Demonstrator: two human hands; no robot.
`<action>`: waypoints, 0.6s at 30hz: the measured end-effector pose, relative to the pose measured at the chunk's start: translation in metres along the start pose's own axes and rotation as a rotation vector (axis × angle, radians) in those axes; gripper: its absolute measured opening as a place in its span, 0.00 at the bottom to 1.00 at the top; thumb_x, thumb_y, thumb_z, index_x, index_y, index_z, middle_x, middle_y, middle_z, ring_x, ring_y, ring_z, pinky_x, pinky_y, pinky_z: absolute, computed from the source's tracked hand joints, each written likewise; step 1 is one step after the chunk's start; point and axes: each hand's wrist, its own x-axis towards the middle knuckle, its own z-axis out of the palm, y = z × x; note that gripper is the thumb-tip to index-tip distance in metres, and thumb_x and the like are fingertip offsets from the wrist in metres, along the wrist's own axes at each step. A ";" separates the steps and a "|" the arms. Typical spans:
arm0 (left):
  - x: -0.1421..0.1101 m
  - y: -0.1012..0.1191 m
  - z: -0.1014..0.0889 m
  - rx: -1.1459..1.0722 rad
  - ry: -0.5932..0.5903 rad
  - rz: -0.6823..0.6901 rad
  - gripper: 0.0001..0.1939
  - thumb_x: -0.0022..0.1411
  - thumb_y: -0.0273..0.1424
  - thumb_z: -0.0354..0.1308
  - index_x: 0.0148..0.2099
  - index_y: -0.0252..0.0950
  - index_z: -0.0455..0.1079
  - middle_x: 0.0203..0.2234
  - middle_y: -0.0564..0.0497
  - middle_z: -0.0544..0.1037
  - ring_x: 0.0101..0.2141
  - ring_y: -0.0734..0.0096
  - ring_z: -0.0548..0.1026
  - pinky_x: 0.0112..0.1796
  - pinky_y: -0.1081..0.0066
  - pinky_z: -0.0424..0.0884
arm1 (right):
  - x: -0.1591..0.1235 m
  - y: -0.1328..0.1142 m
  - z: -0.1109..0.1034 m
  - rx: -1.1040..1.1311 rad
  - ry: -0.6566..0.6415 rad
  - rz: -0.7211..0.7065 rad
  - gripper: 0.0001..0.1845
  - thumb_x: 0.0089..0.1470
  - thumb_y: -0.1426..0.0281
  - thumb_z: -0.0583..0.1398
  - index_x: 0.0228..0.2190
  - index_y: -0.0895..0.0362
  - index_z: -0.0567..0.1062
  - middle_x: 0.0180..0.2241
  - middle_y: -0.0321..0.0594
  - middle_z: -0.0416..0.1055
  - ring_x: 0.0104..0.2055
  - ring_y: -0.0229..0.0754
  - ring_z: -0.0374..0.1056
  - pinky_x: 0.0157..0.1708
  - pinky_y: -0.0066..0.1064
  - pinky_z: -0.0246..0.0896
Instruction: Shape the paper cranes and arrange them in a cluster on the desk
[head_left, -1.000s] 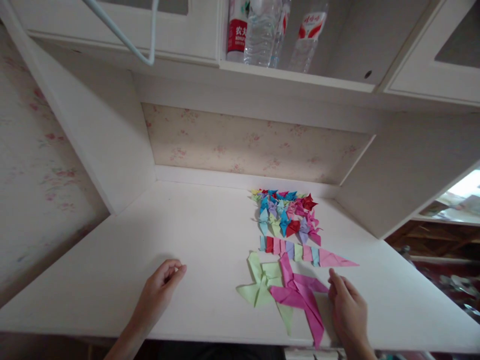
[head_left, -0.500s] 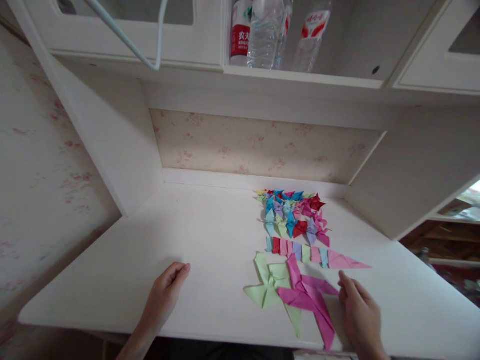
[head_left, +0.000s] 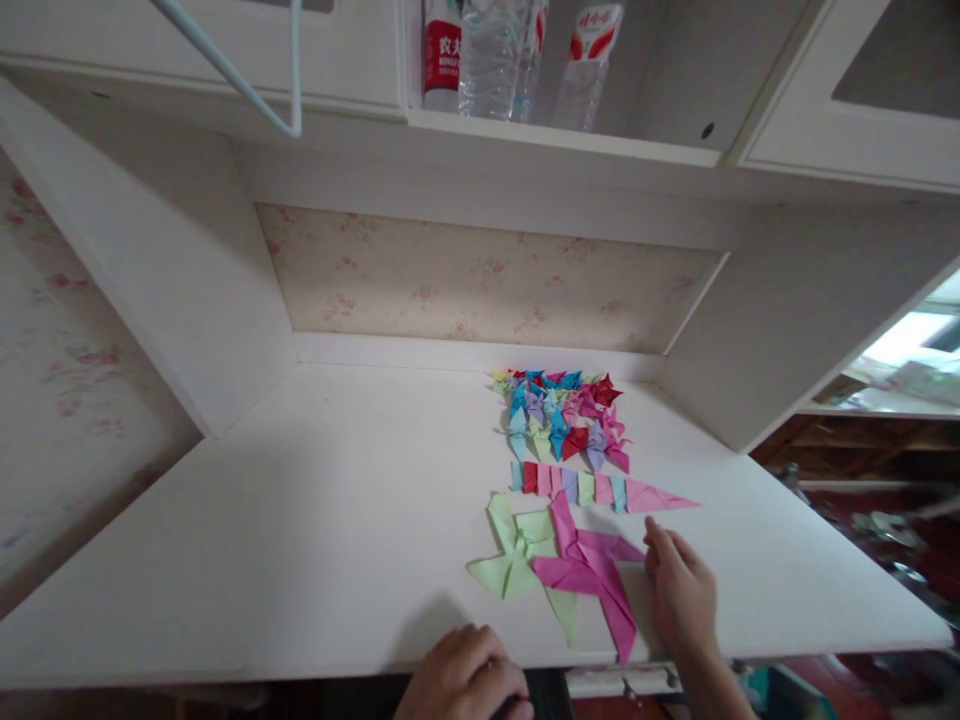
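Note:
My left hand (head_left: 466, 676) is at the desk's front edge, its fingers curled in and nothing visible in them. At the right, my right hand (head_left: 681, 592) rests closed on the desk, with no object showing in its fingers. Its fingertips are close beside one tip of a magenta folded-paper pinwheel (head_left: 591, 566); whether they touch, I cannot tell. That pinwheel partly overlaps a light green paper pinwheel (head_left: 511, 560) to its left. Behind both lies a row of overlapping folded paper pieces (head_left: 585, 488), ending in a pink point. Farther back, several small colourful origami pieces (head_left: 559, 435) stand in rows.
The white desk (head_left: 300, 530) is enclosed by side panels and a floral back panel (head_left: 480, 275). Plastic bottles (head_left: 491, 60) stand in the open shelf overhead. A pale bent tube (head_left: 247, 85) hangs at the upper left. Shelving with clutter (head_left: 885, 430) shows beyond the right side.
My left hand has moved right and toward me, from the desk's left part to its front edge. The camera view has shifted to the right. My right hand stays beside the magenta pinwheel.

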 end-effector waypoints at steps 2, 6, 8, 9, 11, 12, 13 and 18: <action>0.011 0.010 0.024 0.141 0.027 0.112 0.04 0.59 0.34 0.57 0.37 0.42 0.70 0.29 0.51 0.75 0.30 0.68 0.72 0.31 0.70 0.68 | 0.000 0.001 0.000 0.033 -0.007 0.012 0.26 0.46 0.47 0.59 0.18 0.58 0.68 0.12 0.27 0.54 0.16 0.32 0.48 0.16 0.27 0.44; 0.038 0.019 0.041 0.292 -0.026 0.170 0.14 0.62 0.38 0.53 0.49 0.40 0.68 0.44 0.51 0.74 0.43 0.63 0.71 0.43 0.64 0.68 | 0.000 0.005 0.001 0.118 -0.020 0.030 0.25 0.47 0.49 0.60 0.19 0.58 0.67 0.12 0.26 0.52 0.16 0.31 0.46 0.16 0.26 0.42; 0.048 0.020 0.041 0.352 -0.059 0.126 0.21 0.64 0.40 0.49 0.57 0.40 0.62 0.54 0.51 0.69 0.53 0.60 0.65 0.52 0.59 0.63 | 0.000 0.006 0.000 0.137 -0.015 0.029 0.24 0.47 0.50 0.60 0.19 0.58 0.67 0.12 0.26 0.52 0.16 0.31 0.47 0.16 0.26 0.42; 0.051 0.020 0.040 0.380 -0.074 0.098 0.23 0.65 0.41 0.48 0.60 0.41 0.58 0.58 0.51 0.65 0.57 0.60 0.60 0.55 0.58 0.60 | 0.000 0.006 0.000 0.141 -0.008 0.026 0.23 0.48 0.50 0.60 0.19 0.58 0.67 0.12 0.26 0.52 0.16 0.31 0.47 0.16 0.26 0.43; 0.054 0.017 0.039 0.420 -0.104 0.055 0.27 0.65 0.43 0.47 0.64 0.41 0.53 0.62 0.51 0.59 0.61 0.59 0.54 0.58 0.56 0.55 | 0.001 0.007 -0.001 0.159 0.006 0.021 0.23 0.48 0.50 0.60 0.19 0.57 0.67 0.13 0.26 0.53 0.16 0.31 0.48 0.16 0.26 0.44; 0.053 0.015 0.038 0.430 -0.119 0.041 0.28 0.65 0.43 0.47 0.64 0.41 0.52 0.63 0.51 0.57 0.62 0.60 0.52 0.59 0.56 0.54 | 0.002 0.007 -0.002 0.173 0.009 0.021 0.23 0.48 0.50 0.60 0.19 0.57 0.67 0.12 0.26 0.52 0.15 0.31 0.48 0.15 0.26 0.44; 0.052 0.013 0.038 0.435 -0.129 0.029 0.29 0.65 0.44 0.46 0.65 0.41 0.51 0.63 0.51 0.57 0.62 0.60 0.52 0.59 0.56 0.53 | 0.003 0.008 -0.003 0.190 0.005 0.024 0.23 0.48 0.50 0.60 0.19 0.57 0.67 0.12 0.25 0.52 0.15 0.31 0.47 0.15 0.26 0.44; 0.047 0.005 0.033 0.433 -0.148 -0.007 0.31 0.64 0.49 0.43 0.65 0.41 0.51 0.64 0.51 0.55 0.62 0.59 0.52 0.59 0.55 0.54 | 0.004 0.007 -0.011 0.137 -0.078 0.013 0.23 0.49 0.50 0.59 0.20 0.58 0.68 0.13 0.27 0.55 0.16 0.31 0.50 0.14 0.25 0.45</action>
